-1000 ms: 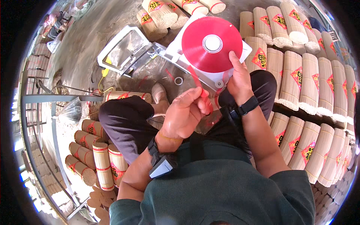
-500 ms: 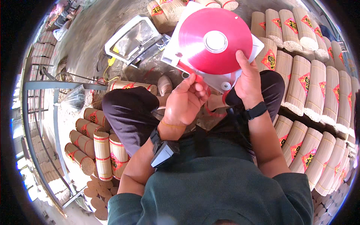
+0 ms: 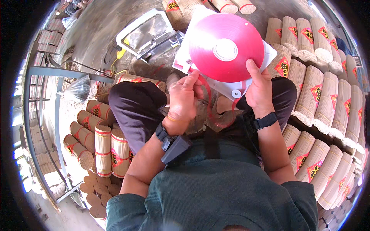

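A large roll of red tape (image 3: 208, 48) with a white core sits on a white holder plate (image 3: 271, 56), tilted above my knees. My right hand (image 3: 259, 87) grips the right edge of the plate and roll, its thumb on top. With fingers closed, my left hand (image 3: 185, 96) pinches the loose red tape (image 3: 211, 109) at the plate's lower left corner. From there the tape hangs in a loop toward my lap and runs back up to the plate's lower edge, near a small white roller (image 3: 236, 93).
An open grey-white machine cover (image 3: 146, 32) lies beyond my left knee, beside a yellow cord (image 3: 120, 54). Stick bundles with red labels (image 3: 322, 98) are stacked at the right. More bundles (image 3: 103, 150) stand and lie at the left, near a metal frame (image 3: 69, 71).
My left hand has moved slightly left and up along the tape, and a loose loop of tape now hangs below the plate. My right hand keeps its hold.
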A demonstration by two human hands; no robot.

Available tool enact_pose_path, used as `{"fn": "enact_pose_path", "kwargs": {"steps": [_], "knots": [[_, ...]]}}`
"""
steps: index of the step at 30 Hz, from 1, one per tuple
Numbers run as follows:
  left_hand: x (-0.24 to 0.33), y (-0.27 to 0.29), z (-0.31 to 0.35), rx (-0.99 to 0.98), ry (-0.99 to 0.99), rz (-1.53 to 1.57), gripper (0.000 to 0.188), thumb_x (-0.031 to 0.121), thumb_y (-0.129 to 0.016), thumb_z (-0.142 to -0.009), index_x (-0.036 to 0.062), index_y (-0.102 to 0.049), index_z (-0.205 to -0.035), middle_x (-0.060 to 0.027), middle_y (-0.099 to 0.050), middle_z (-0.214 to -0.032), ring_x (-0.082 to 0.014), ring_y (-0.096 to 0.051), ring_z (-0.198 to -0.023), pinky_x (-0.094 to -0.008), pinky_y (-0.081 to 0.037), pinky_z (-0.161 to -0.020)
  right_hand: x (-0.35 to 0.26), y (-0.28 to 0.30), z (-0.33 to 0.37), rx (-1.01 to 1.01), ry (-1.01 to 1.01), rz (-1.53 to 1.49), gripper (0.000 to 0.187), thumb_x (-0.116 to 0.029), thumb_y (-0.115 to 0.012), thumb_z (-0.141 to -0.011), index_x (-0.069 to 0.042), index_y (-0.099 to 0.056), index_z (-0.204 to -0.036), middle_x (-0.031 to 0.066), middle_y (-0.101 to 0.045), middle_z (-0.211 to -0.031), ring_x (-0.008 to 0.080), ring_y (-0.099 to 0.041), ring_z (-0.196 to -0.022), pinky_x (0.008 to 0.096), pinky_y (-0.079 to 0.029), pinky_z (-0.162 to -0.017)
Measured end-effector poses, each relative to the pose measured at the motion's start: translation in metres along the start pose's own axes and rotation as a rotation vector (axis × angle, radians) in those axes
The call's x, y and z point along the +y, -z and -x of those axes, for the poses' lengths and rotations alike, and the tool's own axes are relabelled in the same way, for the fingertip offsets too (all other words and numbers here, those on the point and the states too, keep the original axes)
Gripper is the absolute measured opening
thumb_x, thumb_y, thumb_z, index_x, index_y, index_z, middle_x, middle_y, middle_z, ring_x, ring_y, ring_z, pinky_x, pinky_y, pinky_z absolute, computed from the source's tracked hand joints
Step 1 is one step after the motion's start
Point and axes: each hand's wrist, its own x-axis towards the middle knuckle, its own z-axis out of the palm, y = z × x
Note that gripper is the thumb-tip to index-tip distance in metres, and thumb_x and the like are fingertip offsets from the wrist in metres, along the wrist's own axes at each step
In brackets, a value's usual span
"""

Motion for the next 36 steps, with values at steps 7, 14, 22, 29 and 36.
{"fn": "enact_pose_path", "kwargs": {"steps": [7, 14, 22, 29, 36], "knots": [[0.000, 0.015, -0.015, 0.182, -0.329, -0.560, 0.025, 0.021, -0.069, -0.083, 0.0004, -0.055, -0.087, -0.0032, -0.056, -0.069, -0.0108, -0.050, -0.057, -0.0241, -0.042, -0.052, 0.008, 0.005, 0.004, 0.025, -0.042, -0.062, 0.034, -0.013, -0.059, -0.091, -0.004, -0.053, -0.123, 0.0045, -0.058, -0.119, 0.0145, -0.055, -0.108, 0.0323, -0.041, -0.096], [0.002, 0.027, -0.025, 0.234, -0.992, -0.805, 0.044, 0.008, -0.078, -0.068, 0.0022, -0.052, -0.104, -0.0156, -0.048, -0.111, -0.0251, -0.050, -0.096, -0.0365, -0.043, -0.082, 0.010, 0.004, 0.006, 0.043, -0.097, -0.112, 0.032, -0.012, -0.059, -0.091, -0.004, -0.054, -0.121, 0.0048, -0.059, -0.118, 0.0147, -0.056, -0.108, 0.0324, -0.042, -0.095], [0.022, 0.025, -0.016, 0.230, -1.222, -1.311, 0.034, 0.010, -0.076, -0.070, 0.0119, -0.062, -0.101, -0.0122, -0.053, -0.110, -0.0303, -0.049, -0.101, -0.0396, -0.043, -0.086, 0.009, 0.003, 0.006, 0.026, -0.110, -0.131, 0.032, -0.014, -0.059, -0.091, -0.004, -0.054, -0.121, 0.0047, -0.059, -0.118, 0.0148, -0.056, -0.107, 0.0323, -0.042, -0.095], [0.037, 0.040, -0.021, 0.126, -1.257, -1.552, 0.023, 0.014, -0.065, -0.081, 0.0145, -0.068, -0.104, -0.0091, -0.059, -0.109, -0.0288, -0.054, -0.099, -0.0401, -0.044, -0.085, 0.009, 0.011, 0.002, 0.067, -0.116, -0.157, 0.033, -0.015, -0.059, -0.091, -0.005, -0.053, -0.122, 0.0033, -0.058, -0.119, 0.0148, -0.054, -0.111, 0.0330, -0.041, -0.097], [0.050, 0.032, -0.028, -0.017, -1.170, -1.537, 0.019, 0.013, -0.066, -0.076, 0.0125, -0.067, -0.095, -0.0052, -0.063, -0.095, -0.0288, -0.058, -0.091, -0.0387, -0.045, -0.080, 0.012, 0.011, 0.004, 0.084, -0.130, -0.134, 0.033, -0.013, -0.059, -0.091, -0.004, -0.053, -0.122, 0.0035, -0.058, -0.119, 0.0140, -0.055, -0.109, 0.0321, -0.042, -0.096]]}}
